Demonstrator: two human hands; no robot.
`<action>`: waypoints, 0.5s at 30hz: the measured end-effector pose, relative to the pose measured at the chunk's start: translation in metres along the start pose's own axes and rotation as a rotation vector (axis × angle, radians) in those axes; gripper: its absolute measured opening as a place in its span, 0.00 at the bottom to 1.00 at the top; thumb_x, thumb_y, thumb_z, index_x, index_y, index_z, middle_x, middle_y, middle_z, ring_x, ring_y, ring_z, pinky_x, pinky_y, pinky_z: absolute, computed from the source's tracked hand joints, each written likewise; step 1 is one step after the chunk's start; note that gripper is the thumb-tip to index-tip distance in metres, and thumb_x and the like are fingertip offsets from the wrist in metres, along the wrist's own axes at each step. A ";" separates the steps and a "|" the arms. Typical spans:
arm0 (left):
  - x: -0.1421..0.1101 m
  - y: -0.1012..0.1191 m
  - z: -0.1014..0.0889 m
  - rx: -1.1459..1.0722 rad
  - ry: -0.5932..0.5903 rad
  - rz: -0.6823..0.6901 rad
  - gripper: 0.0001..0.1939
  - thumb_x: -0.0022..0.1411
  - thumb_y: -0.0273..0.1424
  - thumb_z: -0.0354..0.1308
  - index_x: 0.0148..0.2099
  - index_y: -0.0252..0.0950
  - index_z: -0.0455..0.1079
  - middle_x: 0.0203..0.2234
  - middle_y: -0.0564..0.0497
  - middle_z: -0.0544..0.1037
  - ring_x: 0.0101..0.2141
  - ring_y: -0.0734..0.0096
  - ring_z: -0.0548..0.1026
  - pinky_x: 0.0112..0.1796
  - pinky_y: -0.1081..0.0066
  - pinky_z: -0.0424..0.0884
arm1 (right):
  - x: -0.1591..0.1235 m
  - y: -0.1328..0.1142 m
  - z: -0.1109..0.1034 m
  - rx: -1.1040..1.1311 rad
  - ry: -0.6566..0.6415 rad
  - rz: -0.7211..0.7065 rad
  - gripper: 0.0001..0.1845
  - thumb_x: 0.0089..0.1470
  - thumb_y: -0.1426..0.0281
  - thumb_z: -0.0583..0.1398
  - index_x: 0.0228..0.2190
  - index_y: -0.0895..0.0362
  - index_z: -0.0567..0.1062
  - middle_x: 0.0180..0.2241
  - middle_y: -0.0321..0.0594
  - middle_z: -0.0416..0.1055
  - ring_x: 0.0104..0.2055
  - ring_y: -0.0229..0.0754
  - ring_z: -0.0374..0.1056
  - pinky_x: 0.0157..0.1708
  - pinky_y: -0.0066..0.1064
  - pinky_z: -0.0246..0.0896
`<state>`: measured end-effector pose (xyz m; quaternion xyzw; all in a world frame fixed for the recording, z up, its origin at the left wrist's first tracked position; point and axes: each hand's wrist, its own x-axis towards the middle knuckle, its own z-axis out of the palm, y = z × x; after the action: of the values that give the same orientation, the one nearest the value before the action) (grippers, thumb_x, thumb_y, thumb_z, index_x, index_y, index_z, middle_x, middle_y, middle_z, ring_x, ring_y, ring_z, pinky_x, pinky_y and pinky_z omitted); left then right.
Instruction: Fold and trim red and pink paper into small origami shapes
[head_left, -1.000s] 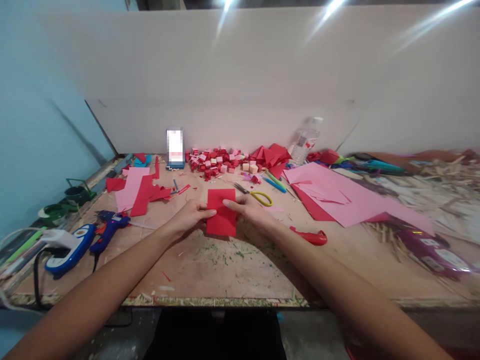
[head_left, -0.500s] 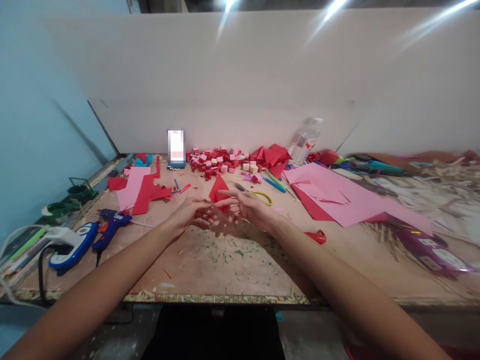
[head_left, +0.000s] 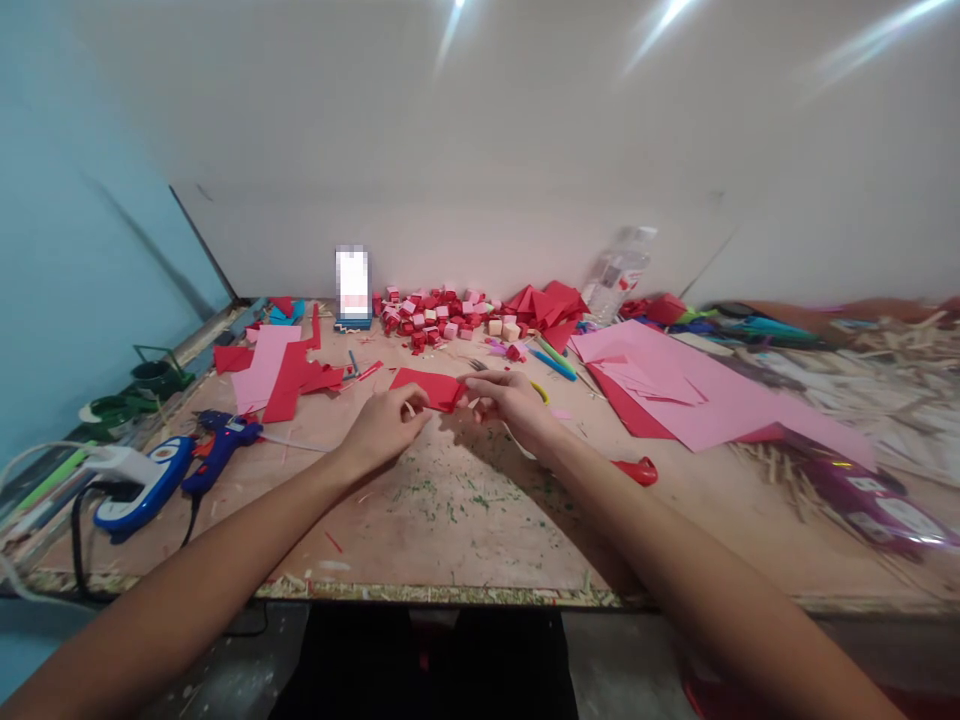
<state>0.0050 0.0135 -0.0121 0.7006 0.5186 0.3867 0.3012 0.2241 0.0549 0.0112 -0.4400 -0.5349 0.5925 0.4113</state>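
Note:
Between my two hands is a small piece of red paper (head_left: pixel 429 386), now seen as a flat four-sided shape. My left hand (head_left: pixel 386 425) pinches its near left edge with thumb and curled fingers. At the right end, the fingers of my right hand (head_left: pixel 504 400) close on the paper's corner. Just behind my right hand lie scissors with yellow handles (head_left: pixel 540 393), partly covered by it. Beyond the paper sits a heap of small red, pink and cream paper-covered cubes (head_left: pixel 439 318).
A phone (head_left: pixel 353 285) stands at the back. To the left lie a blue glue gun (head_left: pixel 221 450), a power strip (head_left: pixel 150 490) and pink paper (head_left: pixel 262 370). On the right are large pink sheets (head_left: pixel 720 400), a tilted bottle (head_left: pixel 619 275) and a red object (head_left: pixel 637 470).
The red paper was upright with a point at the top; it has turned to a flatter four-sided shape. My left hand has shifted its hold, and my right fingers have curled onto the corner.

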 end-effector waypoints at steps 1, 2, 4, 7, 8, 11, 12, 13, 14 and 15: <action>-0.001 0.000 0.001 0.107 -0.012 0.078 0.05 0.61 0.34 0.62 0.38 0.39 0.76 0.34 0.47 0.80 0.34 0.63 0.76 0.40 0.65 0.71 | 0.000 -0.001 -0.001 0.022 0.019 0.008 0.11 0.49 0.67 0.69 0.34 0.61 0.82 0.25 0.42 0.78 0.19 0.35 0.66 0.20 0.27 0.63; -0.002 0.000 0.001 0.178 -0.034 0.141 0.06 0.62 0.34 0.61 0.40 0.39 0.77 0.39 0.46 0.80 0.38 0.61 0.77 0.45 0.63 0.71 | 0.000 -0.002 -0.001 0.042 0.031 0.017 0.11 0.48 0.67 0.69 0.33 0.61 0.82 0.24 0.42 0.78 0.18 0.34 0.65 0.20 0.27 0.62; -0.004 0.000 0.002 0.237 -0.082 0.227 0.09 0.65 0.34 0.59 0.44 0.39 0.78 0.49 0.43 0.78 0.48 0.56 0.76 0.52 0.60 0.69 | -0.001 -0.004 -0.001 0.085 0.030 0.041 0.10 0.49 0.68 0.69 0.32 0.62 0.82 0.23 0.41 0.77 0.18 0.34 0.65 0.19 0.26 0.60; -0.006 0.004 0.002 0.239 -0.176 0.303 0.08 0.65 0.33 0.59 0.44 0.39 0.77 0.59 0.42 0.73 0.57 0.51 0.71 0.58 0.56 0.65 | -0.005 -0.009 0.001 0.147 -0.008 0.091 0.08 0.51 0.69 0.67 0.34 0.62 0.81 0.23 0.41 0.77 0.18 0.33 0.66 0.18 0.24 0.60; -0.006 0.006 0.002 0.229 -0.226 0.326 0.07 0.65 0.33 0.59 0.43 0.39 0.76 0.60 0.41 0.72 0.58 0.50 0.71 0.58 0.56 0.65 | -0.006 -0.010 0.002 0.155 -0.025 0.108 0.08 0.51 0.70 0.67 0.34 0.62 0.81 0.23 0.42 0.78 0.18 0.33 0.67 0.19 0.23 0.60; -0.010 0.012 0.001 0.161 -0.380 0.316 0.09 0.64 0.34 0.60 0.46 0.38 0.71 0.52 0.41 0.77 0.50 0.53 0.75 0.53 0.57 0.68 | -0.010 -0.014 0.005 0.123 -0.077 0.140 0.08 0.52 0.71 0.67 0.35 0.62 0.81 0.25 0.43 0.79 0.19 0.34 0.68 0.18 0.23 0.60; -0.011 0.014 0.001 0.132 -0.416 0.291 0.11 0.64 0.34 0.60 0.48 0.38 0.70 0.50 0.41 0.78 0.48 0.53 0.76 0.51 0.58 0.69 | -0.012 -0.016 0.006 0.098 -0.093 0.144 0.08 0.52 0.70 0.67 0.35 0.62 0.81 0.25 0.44 0.79 0.19 0.34 0.68 0.18 0.23 0.59; -0.012 0.016 0.002 0.103 -0.441 0.267 0.15 0.64 0.35 0.61 0.51 0.38 0.69 0.49 0.41 0.78 0.47 0.53 0.76 0.51 0.58 0.70 | -0.014 -0.019 0.007 0.071 -0.103 0.139 0.08 0.52 0.69 0.67 0.34 0.62 0.81 0.26 0.44 0.79 0.20 0.35 0.69 0.18 0.23 0.59; -0.013 0.019 0.003 0.079 -0.456 0.262 0.18 0.64 0.36 0.61 0.54 0.38 0.68 0.52 0.40 0.77 0.51 0.52 0.76 0.53 0.58 0.69 | -0.016 -0.023 0.008 0.043 -0.111 0.124 0.08 0.53 0.69 0.67 0.34 0.61 0.80 0.26 0.44 0.79 0.20 0.35 0.69 0.18 0.23 0.60; -0.014 0.021 0.005 0.063 -0.460 0.271 0.21 0.63 0.37 0.62 0.57 0.39 0.67 0.55 0.39 0.76 0.55 0.50 0.74 0.56 0.57 0.67 | -0.019 -0.027 0.009 0.015 -0.114 0.100 0.08 0.53 0.68 0.67 0.33 0.61 0.80 0.26 0.44 0.79 0.21 0.36 0.70 0.19 0.24 0.60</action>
<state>0.0172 -0.0064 -0.0003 0.8422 0.3496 0.2378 0.3345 0.2213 0.0370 0.0403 -0.4288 -0.5303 0.6404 0.3532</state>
